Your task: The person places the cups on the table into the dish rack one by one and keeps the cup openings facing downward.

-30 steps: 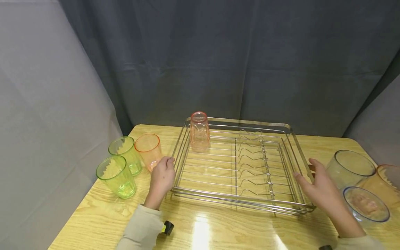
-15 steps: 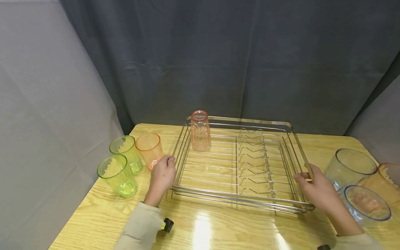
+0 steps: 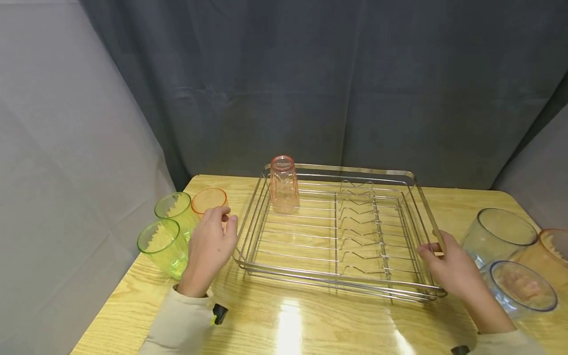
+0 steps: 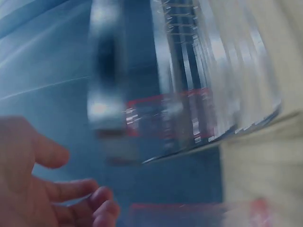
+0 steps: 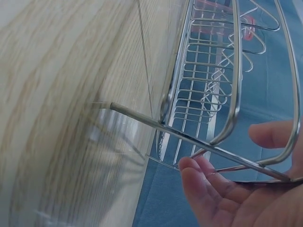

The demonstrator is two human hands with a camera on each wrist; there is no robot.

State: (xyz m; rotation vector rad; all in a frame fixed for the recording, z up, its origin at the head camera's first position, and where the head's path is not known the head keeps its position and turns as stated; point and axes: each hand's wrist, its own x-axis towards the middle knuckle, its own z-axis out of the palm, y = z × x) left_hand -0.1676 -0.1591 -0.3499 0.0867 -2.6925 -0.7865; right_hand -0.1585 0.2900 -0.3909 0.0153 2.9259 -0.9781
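Note:
A wire dish rack (image 3: pixel 399 172) stands on the table. My right hand (image 3: pixel 452 266) grips its right side rim; in the right wrist view, the fingers (image 5: pixel 196 179) lie under the wire and the thumb is on the other side. Just off the rack's left side is my left hand (image 3: pixel 210 246), fingers loosely bent and holding nothing. It partly hides an orange tumbler (image 3: pixel 209 201) behind it. Inside the rack's back left corner, a pink tumbler (image 3: pixel 284 190) stands upside down. The left wrist view is blurred, with a gap between that hand and the rack (image 4: pixel 218 52).
Two green tumblers (image 3: pixel 163 249) stand upright left of my left hand. Beside my right forearm are a clear tumbler (image 3: pixel 499 241), an orange one (image 3: pixel 550 261) and a blue-rimmed one (image 3: pixel 519 293). A dark curtain (image 3: pixel 333 88) hangs behind the table (image 3: pixel 253 325).
My left hand has let go of the rack's left rim and moved left, towards the orange tumbler. The right hand's fingers have closed round the right rim. The rack has hardly moved.

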